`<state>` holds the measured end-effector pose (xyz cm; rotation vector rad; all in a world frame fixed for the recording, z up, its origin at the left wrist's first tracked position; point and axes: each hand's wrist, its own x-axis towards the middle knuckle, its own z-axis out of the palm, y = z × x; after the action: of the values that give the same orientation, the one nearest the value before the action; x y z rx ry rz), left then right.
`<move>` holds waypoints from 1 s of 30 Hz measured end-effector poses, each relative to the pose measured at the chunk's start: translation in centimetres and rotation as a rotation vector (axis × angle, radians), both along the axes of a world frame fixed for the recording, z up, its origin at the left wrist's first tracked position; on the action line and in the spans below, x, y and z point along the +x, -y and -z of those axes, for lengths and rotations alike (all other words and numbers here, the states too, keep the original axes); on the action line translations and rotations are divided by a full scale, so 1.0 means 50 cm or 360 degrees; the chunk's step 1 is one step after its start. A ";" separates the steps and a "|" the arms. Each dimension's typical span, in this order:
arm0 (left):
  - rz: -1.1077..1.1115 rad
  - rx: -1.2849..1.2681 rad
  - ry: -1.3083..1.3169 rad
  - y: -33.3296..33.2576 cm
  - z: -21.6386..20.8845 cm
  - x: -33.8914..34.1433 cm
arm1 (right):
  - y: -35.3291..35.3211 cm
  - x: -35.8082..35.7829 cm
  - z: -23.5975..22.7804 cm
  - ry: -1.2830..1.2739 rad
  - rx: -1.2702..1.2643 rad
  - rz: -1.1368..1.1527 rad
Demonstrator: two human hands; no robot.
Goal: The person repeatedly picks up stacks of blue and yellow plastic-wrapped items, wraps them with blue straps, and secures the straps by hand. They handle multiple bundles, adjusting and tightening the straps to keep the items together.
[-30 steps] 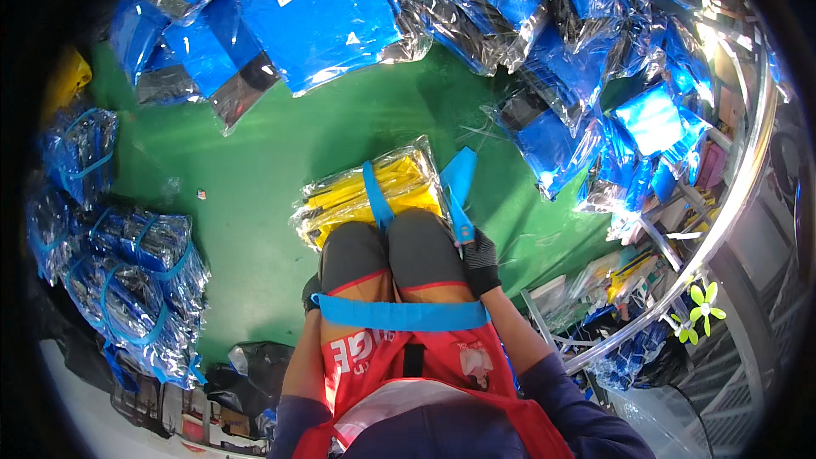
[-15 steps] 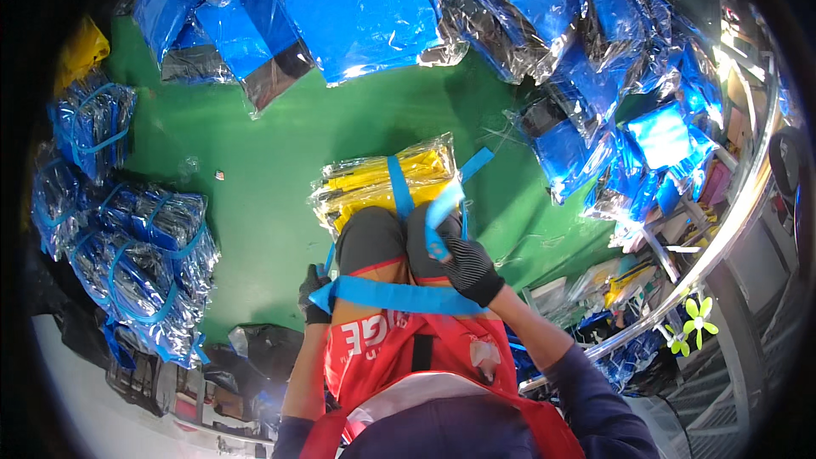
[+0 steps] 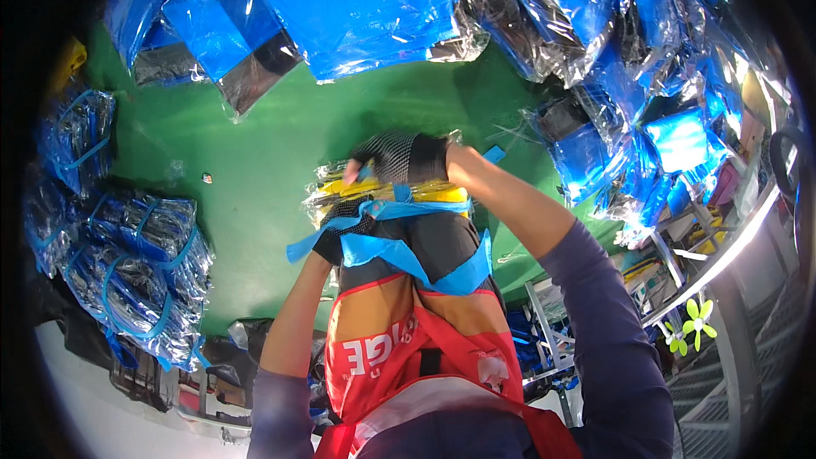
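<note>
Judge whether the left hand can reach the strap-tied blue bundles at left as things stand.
Probably yes, perhaps with a lean: green floor lies between the left hand and the strap-tied blue bundles, though that hand is at a blue strap.

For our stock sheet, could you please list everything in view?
Wrapped packs: several, yellow, beyond the knees
Straps: count unclear, light blue, thighs and packs
Tied bundles: at least four, blue, left
Wrapped packages: many, blue and black, top and right
Dark sheeting: count unclear, black, lower left
Unclear object: one, yellow, upper left
Scrap: one, pale, floor left
Floor: one, green, centre
Propeller-shaped things: two, lime green, lower right
Rail: one, whitish, right
Lap clothing: count unclear, red, orange, dark, bottom centre
Sleeves: two, dark blue, bottom
Left hand: one, black-gloved, at strap
Right hand: one, black-gloved, over packs
</note>
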<state>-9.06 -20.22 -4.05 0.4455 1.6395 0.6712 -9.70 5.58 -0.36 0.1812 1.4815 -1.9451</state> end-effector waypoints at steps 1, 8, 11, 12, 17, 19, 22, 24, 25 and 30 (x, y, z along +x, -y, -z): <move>0.0210 0.0080 -0.0267 -0.003 0.004 0.001 | -0.011 -0.004 0.025 0.0327 0.0159 -0.0380; -0.0353 -0.0365 0.0125 -0.042 0.010 -0.031 | 0.019 0.076 0.090 -0.0012 0.0515 -0.0982; -0.0250 -0.0170 0.0247 -0.045 0.018 -0.060 | 0.020 0.065 0.096 0.0573 0.0449 -0.1025; 0.0011 -0.0195 0.0111 -0.047 0.025 -0.066 | 0.023 0.063 0.098 0.0635 0.0409 -0.0994; 0.0202 -0.0312 -0.0201 -0.056 0.056 -0.055 | 0.024 0.115 0.132 -0.0720 0.0817 -0.1014; 0.0238 -0.0357 -0.0340 -0.061 0.065 -0.044 | 0.031 0.154 0.151 -0.0989 0.0960 -0.0603; 0.0364 -0.0383 -0.0356 -0.070 0.068 -0.038 | 0.048 0.191 0.167 -0.0783 0.0844 -0.0295; 0.0497 -0.0459 -0.0285 -0.076 0.062 -0.039 | 0.059 0.199 0.167 -0.0741 0.0860 -0.0144; 0.0329 -0.0425 -0.0204 -0.079 0.058 -0.040 | 0.063 0.199 0.164 -0.0741 0.0867 -0.0008; -0.0116 -0.0289 -0.0043 -0.063 0.026 -0.042 | 0.067 0.203 0.149 -0.0495 0.0820 -0.0280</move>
<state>-11.15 -17.07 -5.34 0.2657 1.7313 0.5657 0.43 2.25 -7.83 -0.0307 2.1108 -1.4669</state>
